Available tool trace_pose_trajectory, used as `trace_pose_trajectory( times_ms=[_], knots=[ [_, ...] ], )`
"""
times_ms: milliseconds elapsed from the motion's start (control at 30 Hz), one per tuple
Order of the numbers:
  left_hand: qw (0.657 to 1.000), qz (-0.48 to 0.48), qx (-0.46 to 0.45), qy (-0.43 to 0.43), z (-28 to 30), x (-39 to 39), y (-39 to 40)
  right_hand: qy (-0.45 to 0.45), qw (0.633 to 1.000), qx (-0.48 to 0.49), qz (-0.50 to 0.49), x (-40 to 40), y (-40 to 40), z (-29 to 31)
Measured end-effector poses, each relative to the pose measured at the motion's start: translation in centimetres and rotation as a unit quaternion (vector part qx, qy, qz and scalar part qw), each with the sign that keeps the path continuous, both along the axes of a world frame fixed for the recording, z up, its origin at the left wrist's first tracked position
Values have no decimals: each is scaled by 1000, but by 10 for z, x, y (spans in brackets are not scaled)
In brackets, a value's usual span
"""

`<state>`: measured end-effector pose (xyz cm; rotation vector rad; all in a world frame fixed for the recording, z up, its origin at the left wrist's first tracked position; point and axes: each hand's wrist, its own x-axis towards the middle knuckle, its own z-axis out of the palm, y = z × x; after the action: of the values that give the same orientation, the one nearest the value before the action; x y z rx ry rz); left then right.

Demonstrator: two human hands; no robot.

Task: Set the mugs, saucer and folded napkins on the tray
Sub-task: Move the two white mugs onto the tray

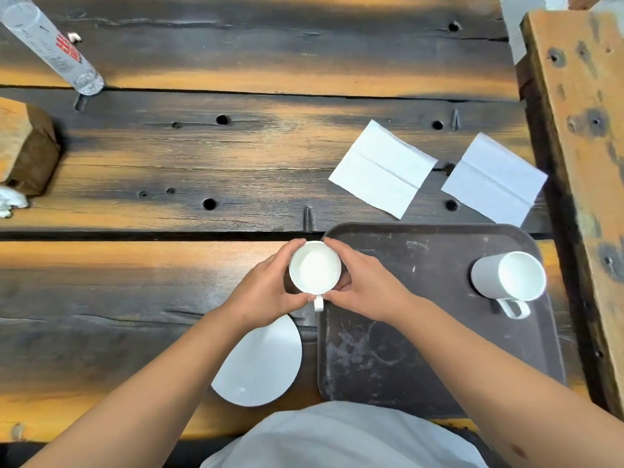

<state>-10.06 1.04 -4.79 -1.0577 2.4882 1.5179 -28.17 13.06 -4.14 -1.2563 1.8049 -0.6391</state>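
Note:
A white mug point(315, 267) is cupped between my left hand point(270, 292) and my right hand point(363, 285), its handle pointing toward me, at the left edge of the dark brown tray point(422, 349). I cannot tell whether it rests on the table or is lifted. A second white mug point(508, 276) stands on the tray's far right part. The white saucer point(261, 363) lies on the table left of the tray, partly under my left forearm. Two folded white napkins point(383, 168) point(494, 179) lie on the table beyond the tray.
A clear plastic bottle point(50, 45) stands at the far left. A wooden block point(25, 146) with crumpled white paper point(8, 201) sits at the left edge. A raised wooden plank point(580, 130) runs along the right side.

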Motion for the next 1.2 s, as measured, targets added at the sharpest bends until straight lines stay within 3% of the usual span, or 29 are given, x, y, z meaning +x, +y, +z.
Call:
trace_pose_trajectory(
  times_ms=[200, 600, 1200],
  knots=[
    [997, -54, -53, 0, -3, -32, 25, -9, 999, 12, -49, -25, 38, 6],
    [992, -114, -48, -20, -13, -92, 56, -18, 995, 30, -91, -72, 83, 0],
    [994, -92, -66, -1, -22, -120, 69, -18, 996, 45, -74, -104, 83, -12]
  ],
)
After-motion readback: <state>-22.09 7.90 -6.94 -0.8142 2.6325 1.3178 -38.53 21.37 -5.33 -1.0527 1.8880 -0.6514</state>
